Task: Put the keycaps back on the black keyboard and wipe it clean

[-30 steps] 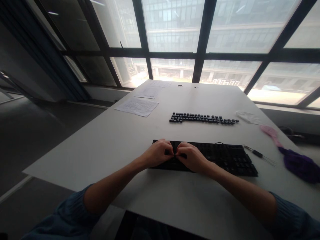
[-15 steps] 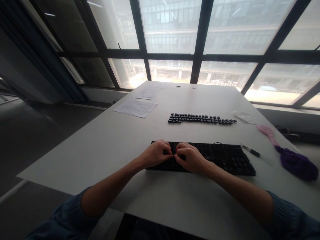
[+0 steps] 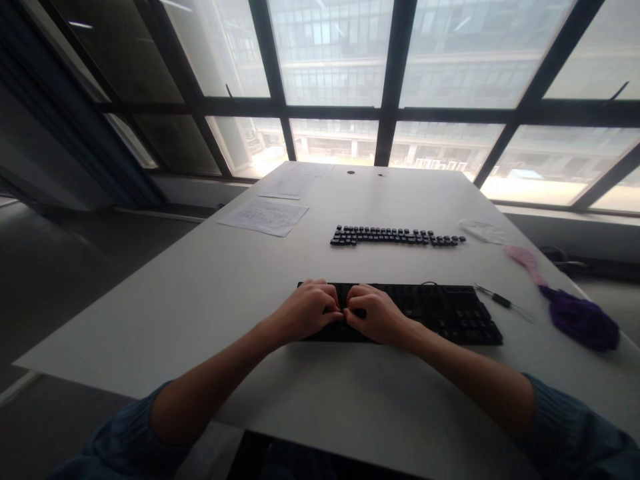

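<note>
A black keyboard [image 3: 440,313] lies flat on the white table [image 3: 240,267], under both hands. Over its left half, my left hand [image 3: 313,307] is closed with thumb and fingertips pinched together. My right hand [image 3: 375,312] is closed the same way beside it, the fingertips of both almost meeting. Whatever they pinch is too small or hidden to make out. Behind the keyboard, loose black keycaps [image 3: 395,236] stand in rows. A keycap puller [image 3: 503,301] with a black handle and wire ends lies just right of the keyboard.
Printed sheets [image 3: 265,215] lie at the left back of the table. At the right are a clear plastic bag [image 3: 483,231] and a purple cloth [image 3: 583,319] with a pink end. A dark edge [image 3: 300,460] shows below the near table edge. Windows stand behind.
The whole view has shifted slightly, so things sit a little further left. Both hands stay closed over the same part of the keyboard, fingertips still close together.
</note>
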Available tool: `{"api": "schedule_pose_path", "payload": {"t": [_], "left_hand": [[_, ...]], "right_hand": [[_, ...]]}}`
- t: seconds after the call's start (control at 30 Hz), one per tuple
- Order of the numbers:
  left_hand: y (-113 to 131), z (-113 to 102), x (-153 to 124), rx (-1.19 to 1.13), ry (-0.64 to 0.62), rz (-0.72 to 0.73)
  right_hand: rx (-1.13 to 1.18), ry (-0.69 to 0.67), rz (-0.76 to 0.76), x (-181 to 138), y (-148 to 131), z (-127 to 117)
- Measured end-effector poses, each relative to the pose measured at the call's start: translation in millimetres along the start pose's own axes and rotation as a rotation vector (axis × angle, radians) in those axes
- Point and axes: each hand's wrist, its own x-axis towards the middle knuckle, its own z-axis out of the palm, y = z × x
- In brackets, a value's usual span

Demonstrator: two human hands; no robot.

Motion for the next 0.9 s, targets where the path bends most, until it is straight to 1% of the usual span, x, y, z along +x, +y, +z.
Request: {"api": "schedule_pose_path", "payload": {"t": [0.1, 0.2, 0.4, 0.57, 0.73, 0.9], "left_hand": [[3.0, -1.6, -0.6, 0.072, -0.019, 0.036], [2.4, -2.6, -1.2, 0.097, -0.035, 0.061], [0.7, -2.9, -1.7, 0.063, -0.036, 0.071], [1.6, -4.5, -1.2, 0.034, -0.057, 0.074], [-2.7, -2.9, -0.2, 0.034, -0.071, 0.078], [-4.4, -0.3, -1.5, 0.039, -0.054, 0.091]], "right_hand": [[-0.006, -0.002, 0.01, 0.3, 0.2, 0.5], [-0.016, -0.003, 0.017, 0.2, 0.9, 1.4], [-0.029, -0.013, 0.015, 0.3, 0.7, 0.7], [-0.067, -0.015, -0.015, -0.5, 1.2, 1.4], [-0.075, -0.014, -0.024, -1.3, 3.7, 4.2], [-0.075, -0.015, -0.025, -0.7, 3.2, 3.6]]}}
